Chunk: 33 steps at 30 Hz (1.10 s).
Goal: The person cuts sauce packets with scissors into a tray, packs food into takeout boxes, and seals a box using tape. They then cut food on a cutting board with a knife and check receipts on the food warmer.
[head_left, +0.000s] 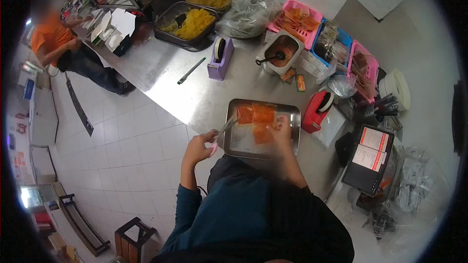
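A shallow metal tray (239, 142) lies on the steel table at the edge nearest me, with flat orange-red packets (263, 115) in it. My left hand (199, 147) is closed on the pink handle of a pair of scissors (226, 127), whose blades point over the tray's left side towards the packets. Over the right part of the tray, my right hand (280, 131) has its fingers pinched at the right edge of the packets, which touch one another.
A purple tape dispenser (221, 61), a green pen (191, 70) and yellow-filled trays (194, 23) stand beyond. Rightwards are a metal container (292, 44), a red tape dispenser (316, 112), a pink basket (292, 5) and a black card holder (358, 175). A person (51, 39) is at far left.
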Motion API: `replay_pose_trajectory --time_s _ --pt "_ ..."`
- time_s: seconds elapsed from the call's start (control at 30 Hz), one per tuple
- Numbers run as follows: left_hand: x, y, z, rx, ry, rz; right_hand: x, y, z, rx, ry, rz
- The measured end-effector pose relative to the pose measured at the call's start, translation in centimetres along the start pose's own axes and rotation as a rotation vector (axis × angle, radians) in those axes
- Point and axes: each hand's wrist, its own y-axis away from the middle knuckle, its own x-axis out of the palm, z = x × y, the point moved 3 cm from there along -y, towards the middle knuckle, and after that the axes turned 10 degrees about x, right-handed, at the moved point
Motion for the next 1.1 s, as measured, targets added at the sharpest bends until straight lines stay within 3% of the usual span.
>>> replay_pose_trajectory --time_s 0.1,0.3,0.37,0.5,0.6,0.7,0.8,0.9,1.0,1.1 --pt "-0.4 -1.3 -0.2 0.097 -0.091 0.291 0.8 -0.8 -0.8 0.015 -0.403 0.258" --pt "-1.0 -3.4 1.0 0.168 0.063 0.754 0.6 -0.9 0.4 0.159 -0.627 0.749" --pt "-1.6 -3.8 0.9 0.124 0.102 0.836 -0.2 -0.7 1.6 0.105 -0.635 0.793" --pt "-1.7 -4.3 1.9 0.115 0.167 0.838 -2.7 0.6 4.9 -0.026 -0.676 0.827" --pt "-1.5 -5.1 1.1 0.415 0.161 0.703 -5.0 2.2 8.1 -0.119 -0.760 0.861" --pt "-1.3 -6.0 -0.9 0.319 0.323 0.736 -5.7 2.5 8.3 -0.107 -0.841 0.898" --pt "-1.2 -7.0 -2.9 0.431 0.382 0.658 -6.1 2.8 8.9 -0.197 -0.809 0.888" --pt "-1.2 -7.8 -3.6 0.459 0.240 0.663 -6.8 3.7 10.1 -0.241 -0.767 0.848" --pt "-1.7 -8.0 -4.6 0.360 0.129 0.660 -7.8 4.0 10.3 -0.308 -0.621 0.755" --pt "-1.2 -8.1 -5.0 0.498 0.180 0.525 -8.9 4.6 11.2 -0.418 -0.496 0.703"
